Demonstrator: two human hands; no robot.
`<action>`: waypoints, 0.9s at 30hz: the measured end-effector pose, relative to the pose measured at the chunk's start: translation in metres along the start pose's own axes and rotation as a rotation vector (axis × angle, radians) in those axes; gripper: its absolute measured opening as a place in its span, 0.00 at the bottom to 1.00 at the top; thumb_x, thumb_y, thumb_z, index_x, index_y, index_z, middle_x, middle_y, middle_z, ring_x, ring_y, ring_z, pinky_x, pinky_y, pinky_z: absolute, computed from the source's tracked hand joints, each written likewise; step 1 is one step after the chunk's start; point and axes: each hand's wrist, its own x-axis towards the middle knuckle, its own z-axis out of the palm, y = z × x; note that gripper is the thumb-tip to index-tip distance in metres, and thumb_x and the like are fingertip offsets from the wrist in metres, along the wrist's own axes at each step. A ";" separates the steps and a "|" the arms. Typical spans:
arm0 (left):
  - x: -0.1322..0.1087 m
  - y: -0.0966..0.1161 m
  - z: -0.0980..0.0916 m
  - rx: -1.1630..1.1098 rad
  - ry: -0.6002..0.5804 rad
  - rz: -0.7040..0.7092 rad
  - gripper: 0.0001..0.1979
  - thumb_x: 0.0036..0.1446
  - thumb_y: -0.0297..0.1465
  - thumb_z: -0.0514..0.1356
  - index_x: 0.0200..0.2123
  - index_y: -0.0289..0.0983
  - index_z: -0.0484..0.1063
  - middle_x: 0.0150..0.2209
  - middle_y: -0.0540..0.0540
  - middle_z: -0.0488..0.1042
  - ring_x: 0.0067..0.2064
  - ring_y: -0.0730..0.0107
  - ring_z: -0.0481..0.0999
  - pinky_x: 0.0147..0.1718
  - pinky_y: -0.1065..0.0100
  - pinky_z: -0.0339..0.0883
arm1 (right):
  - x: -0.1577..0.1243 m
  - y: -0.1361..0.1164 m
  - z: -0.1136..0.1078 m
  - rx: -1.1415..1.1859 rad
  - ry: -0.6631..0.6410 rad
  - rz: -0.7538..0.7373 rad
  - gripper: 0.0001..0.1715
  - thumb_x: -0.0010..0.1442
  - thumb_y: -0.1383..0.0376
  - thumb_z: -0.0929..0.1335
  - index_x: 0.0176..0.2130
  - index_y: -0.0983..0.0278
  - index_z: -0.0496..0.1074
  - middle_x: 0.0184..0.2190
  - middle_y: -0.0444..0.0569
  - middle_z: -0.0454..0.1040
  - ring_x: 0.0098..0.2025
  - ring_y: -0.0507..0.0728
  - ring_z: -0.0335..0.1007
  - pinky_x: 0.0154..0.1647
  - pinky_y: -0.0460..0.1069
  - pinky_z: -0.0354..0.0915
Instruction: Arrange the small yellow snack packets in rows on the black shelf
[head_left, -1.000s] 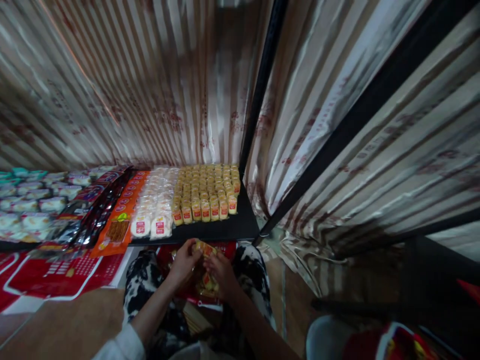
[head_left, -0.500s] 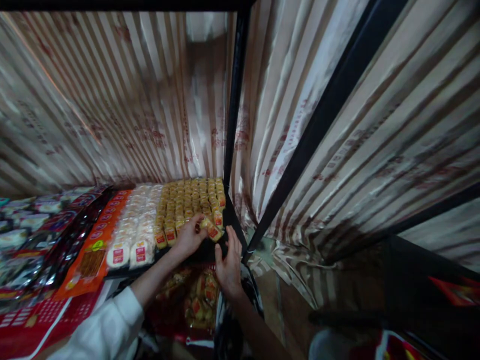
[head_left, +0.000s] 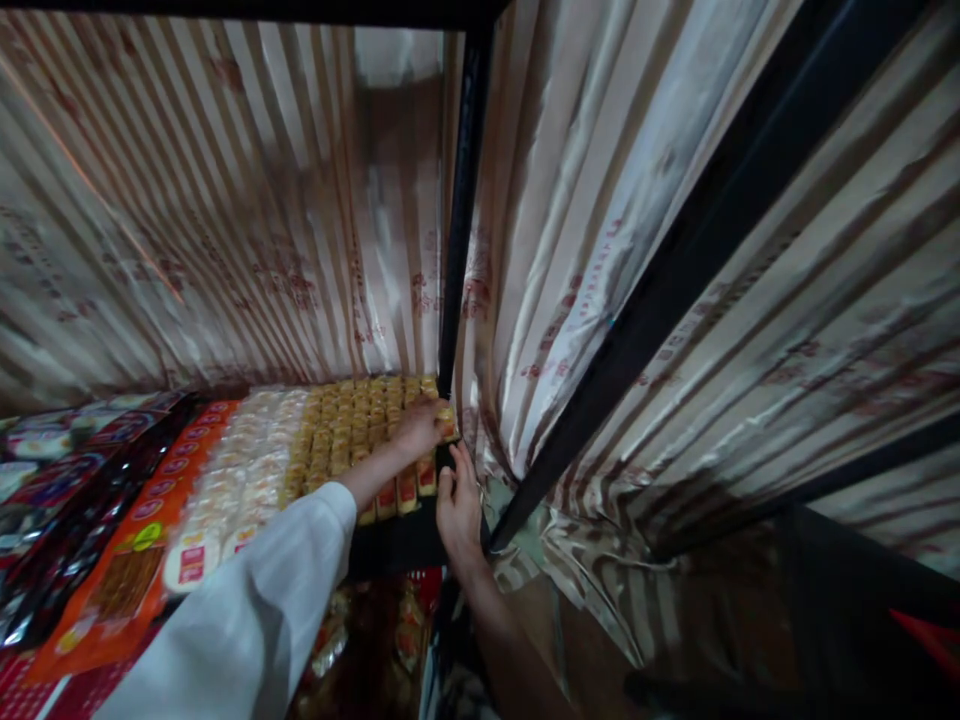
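Observation:
Small yellow wrapped cakes [head_left: 341, 430] with red labels stand in tight rows on a black shelf [head_left: 397, 545]. At the right end of these rows, my left hand [head_left: 417, 432] is closed on one wrapped cake [head_left: 448, 422], close to the corner post. My right hand [head_left: 459, 510] is just below it, by the shelf's right edge, fingers stretched upward and holding nothing. My left hand and forearm hide part of the rows.
White wrapped cakes [head_left: 232, 460], an orange snack bag [head_left: 135, 540] and dark shiny packs [head_left: 75, 520] lie to the left. Black posts [head_left: 461, 220] and a striped curtain [head_left: 300, 200] border the shelf. More packets [head_left: 360, 650] sit below it.
My left hand has moved up and right with a wrapped cake, to the rows' right end. Cakes now stand at the front right, where the shelf showed bare. The view has shifted slightly.

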 end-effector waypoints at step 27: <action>0.018 -0.018 0.028 0.285 -0.131 -0.042 0.16 0.51 0.23 0.51 0.41 0.36 0.72 0.44 0.41 0.70 0.51 0.61 0.64 0.50 0.66 0.57 | 0.031 0.060 0.034 0.138 -0.122 0.232 0.33 0.61 0.51 0.53 0.52 0.69 0.66 0.53 0.56 0.66 0.56 0.57 0.59 0.60 0.52 0.52</action>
